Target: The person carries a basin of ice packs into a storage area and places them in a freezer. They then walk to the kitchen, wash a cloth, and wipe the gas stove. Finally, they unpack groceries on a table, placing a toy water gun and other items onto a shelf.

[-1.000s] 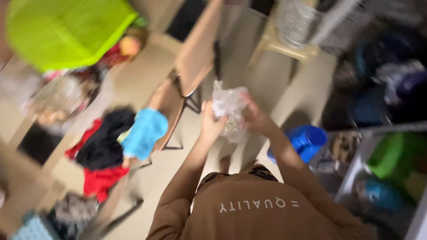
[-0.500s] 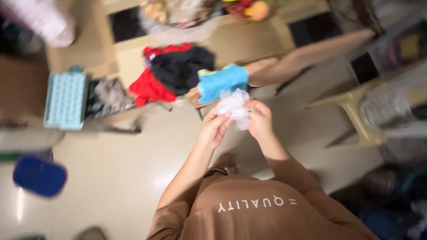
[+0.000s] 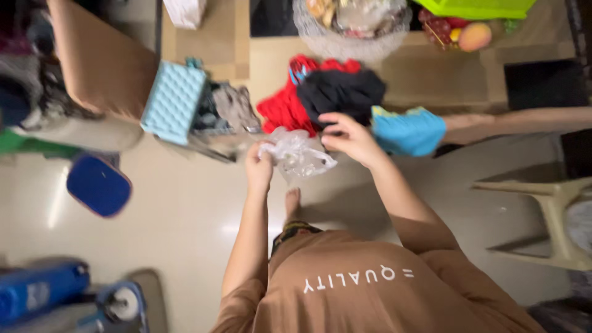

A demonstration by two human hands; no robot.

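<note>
- Plastic bag (image 3: 297, 155) — clear and crumpled — sits between both hands, held up in the air above the pale floor (image 3: 185, 209), just in front of the low worktop (image 3: 431, 74).
- Left hand (image 3: 259, 165) is clenched on the bag's left edge, fingers curled around the film.
- Right hand (image 3: 350, 139) pinches the bag's upper right part, fingers bent; the wrist passes just beside a light blue cloth (image 3: 408, 131).
- Step in hand, as I judge it: working the bag with both hands, perhaps opening or bunching it; blur hides which.
- Any next move calls for a steady two-handed grip, since thin film slips and tears easily.
- Nearby lie a red garment (image 3: 280, 111) and a black garment (image 3: 339, 91), touching each other, plus a pale blue crate (image 3: 174, 102) further left.
</note>
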